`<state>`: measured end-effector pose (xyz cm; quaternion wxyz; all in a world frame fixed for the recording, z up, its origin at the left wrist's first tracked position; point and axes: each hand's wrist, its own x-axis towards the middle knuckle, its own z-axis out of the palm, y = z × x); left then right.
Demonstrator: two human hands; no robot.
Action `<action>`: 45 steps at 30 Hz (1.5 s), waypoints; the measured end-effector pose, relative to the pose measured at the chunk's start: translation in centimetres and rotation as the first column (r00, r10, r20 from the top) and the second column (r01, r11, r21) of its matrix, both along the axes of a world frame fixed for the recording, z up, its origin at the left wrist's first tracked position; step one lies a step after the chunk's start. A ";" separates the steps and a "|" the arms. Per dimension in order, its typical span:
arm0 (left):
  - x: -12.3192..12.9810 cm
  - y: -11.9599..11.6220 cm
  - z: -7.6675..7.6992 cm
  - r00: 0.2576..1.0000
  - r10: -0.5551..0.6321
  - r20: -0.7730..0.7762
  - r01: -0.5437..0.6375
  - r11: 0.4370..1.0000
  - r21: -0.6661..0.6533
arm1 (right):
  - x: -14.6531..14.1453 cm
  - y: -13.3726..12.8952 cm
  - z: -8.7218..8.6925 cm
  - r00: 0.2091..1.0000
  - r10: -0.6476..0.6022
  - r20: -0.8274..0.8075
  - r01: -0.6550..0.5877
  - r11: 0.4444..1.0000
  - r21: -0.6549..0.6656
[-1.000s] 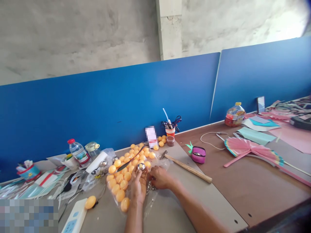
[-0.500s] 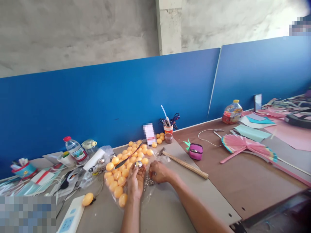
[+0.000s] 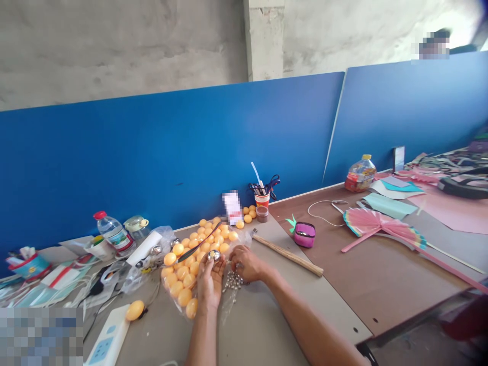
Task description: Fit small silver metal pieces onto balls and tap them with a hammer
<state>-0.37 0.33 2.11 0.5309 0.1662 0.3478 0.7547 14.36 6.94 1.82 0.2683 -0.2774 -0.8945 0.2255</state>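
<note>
My left hand, palm up, holds a shiny silver ball at its fingertips. Just right of it, my right hand has its fingers bent together over a pile of small silver pieces on clear plastic; whatever lies between those fingers is too small to make out. Several orange balls fill a clear bag beside my left hand, and a dark strap lies across them. Behind my right hand, a hammer with a wooden handle rests on the table.
A power strip lies at the front left. Bottles, including a red-capped one, stand further back. A cup of tools is by the blue partition. Rightward are a purple pouch and a pink fan. A person's head shows beyond the partition.
The view has shifted slightly. Both hands remain close together, the left still with the silver ball, the right still over the small pieces. The person's head behind the partition appears further left.
</note>
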 end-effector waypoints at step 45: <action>1.0 -0.2 0.6 0.996 -0.036 -0.082 0.035 0.999 -0.012 | -0.5 -0.9 1.8 0.797 -0.266 -0.541 -0.332 0.555 -0.762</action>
